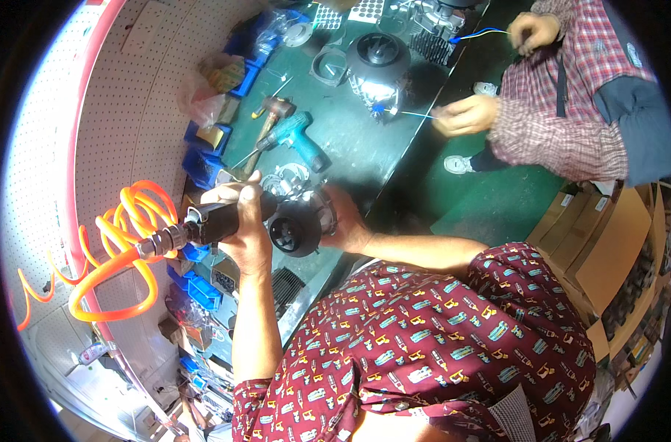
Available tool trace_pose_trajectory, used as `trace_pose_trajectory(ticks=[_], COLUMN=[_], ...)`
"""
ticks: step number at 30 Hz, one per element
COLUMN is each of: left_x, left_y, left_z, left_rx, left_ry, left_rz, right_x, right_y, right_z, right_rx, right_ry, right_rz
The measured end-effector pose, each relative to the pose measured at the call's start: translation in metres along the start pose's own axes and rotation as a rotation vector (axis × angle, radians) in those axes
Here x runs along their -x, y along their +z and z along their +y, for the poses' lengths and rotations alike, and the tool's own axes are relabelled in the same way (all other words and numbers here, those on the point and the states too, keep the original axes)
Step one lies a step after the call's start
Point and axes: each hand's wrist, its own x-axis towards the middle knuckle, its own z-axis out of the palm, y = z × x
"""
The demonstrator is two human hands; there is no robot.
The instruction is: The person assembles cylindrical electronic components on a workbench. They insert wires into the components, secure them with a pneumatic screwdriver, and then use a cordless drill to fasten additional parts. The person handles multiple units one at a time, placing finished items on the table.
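Note:
My left hand (241, 221) grips a black air tool (219, 221) with a metal coupling and an orange coiled air hose (131, 221). Its front end reaches a metal assembly with a round black fan housing (294, 229); whether they touch is unclear. Around the far side of this assembly is my right hand (346, 218), which holds it over the green workbench (363, 160). Just beyond lie a teal cordless drill (296, 138) and a wooden-handled hammer (274, 113). A larger assembly with a black fan cover (378, 52) stands farther up the bench.
Blue parts bins (202, 166) line the pegboard wall (147, 83) at left. A co-worker's hand (468, 116) holds a thin wire by the larger assembly. Open cardboard boxes (611, 248) stand at right. A black finned part (286, 284) lies near my left forearm.

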Motion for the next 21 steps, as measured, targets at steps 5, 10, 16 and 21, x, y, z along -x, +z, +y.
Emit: trace_pose_trajectory(ticks=[5,10,16,21], left_x=[0.0,-0.001,-0.006,-0.014], left_y=[0.003,0.0,0.004,0.0], left_z=[0.0,-0.002,-0.006,-0.009], left_rx=[-0.004,-0.003,0.064,-0.07], left_ry=[0.013,-0.006,-0.015,0.012], left_rz=[-0.014,-0.044,-0.049,-0.067], right_x=[0.001,0.0,-0.001,-0.004], right_y=[0.001,0.002,0.003,-0.002], right_z=[0.002,-0.001,-0.006,-0.008], right_rx=[-0.02,-0.038,-0.104,-0.069], right_ry=[-0.021,0.006,-0.082,-0.087], right_rz=[0.014,0.003,0.123,0.117])
